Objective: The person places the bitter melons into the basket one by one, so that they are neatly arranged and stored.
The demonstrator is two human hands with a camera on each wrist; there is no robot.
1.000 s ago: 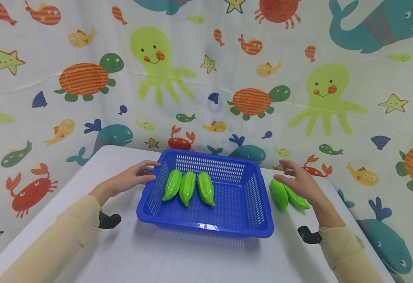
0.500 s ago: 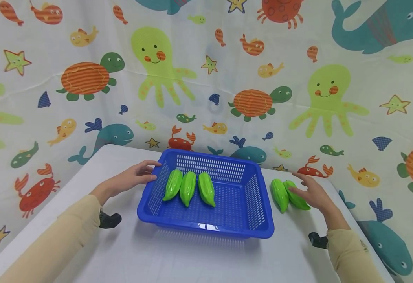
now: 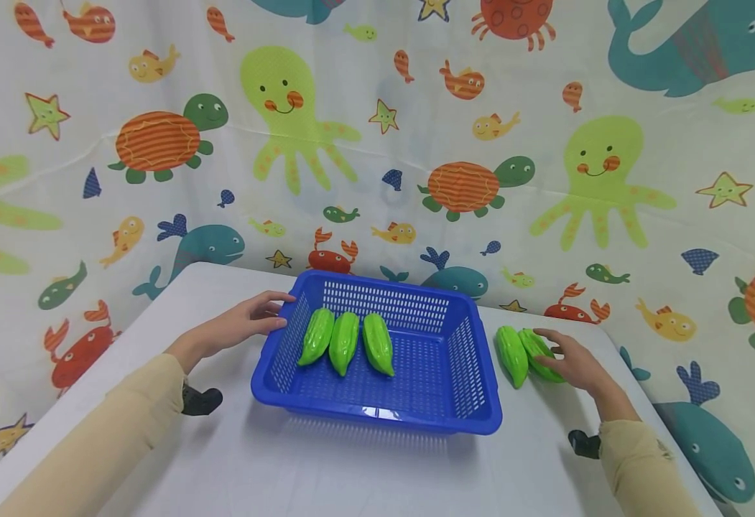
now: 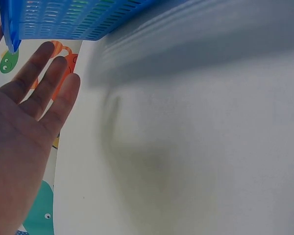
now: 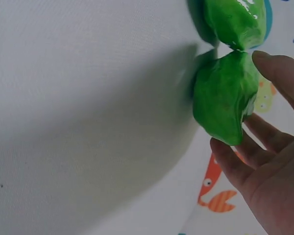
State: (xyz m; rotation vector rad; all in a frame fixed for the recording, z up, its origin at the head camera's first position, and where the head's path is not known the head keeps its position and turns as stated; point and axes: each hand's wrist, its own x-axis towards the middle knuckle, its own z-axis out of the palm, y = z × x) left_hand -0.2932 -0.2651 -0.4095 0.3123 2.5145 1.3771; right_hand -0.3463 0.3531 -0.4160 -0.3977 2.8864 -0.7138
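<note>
My right hand (image 3: 577,364) reaches over the farther right of two glossy, ridged green bitter melons (image 3: 532,345) on the table. In the right wrist view, its thumb stands at one side of that bitter melon (image 5: 225,95) and its spread fingers at the other, fingertips right at the skin. The second bitter melon (image 3: 512,357) lies beside it, close to the basket. At the left, my left hand (image 3: 238,327) touches the rim of the blue plastic basket (image 3: 377,414). Its other fingers extend fairly straight below the rim in the left wrist view. Inside the basket lie three bitter melons (image 3: 345,343), toward its left side.
A white table (image 3: 364,474) carries everything. Behind it hangs a pale curtain (image 3: 377,143) printed with sea animals. A dark camera mount (image 3: 201,401) sticks out beneath the left wrist, and another dark mount (image 3: 584,444) beneath the right.
My right hand has moved right and down, from above the pair of bitter melons to around the right one. My left hand and the basket stay in place.
</note>
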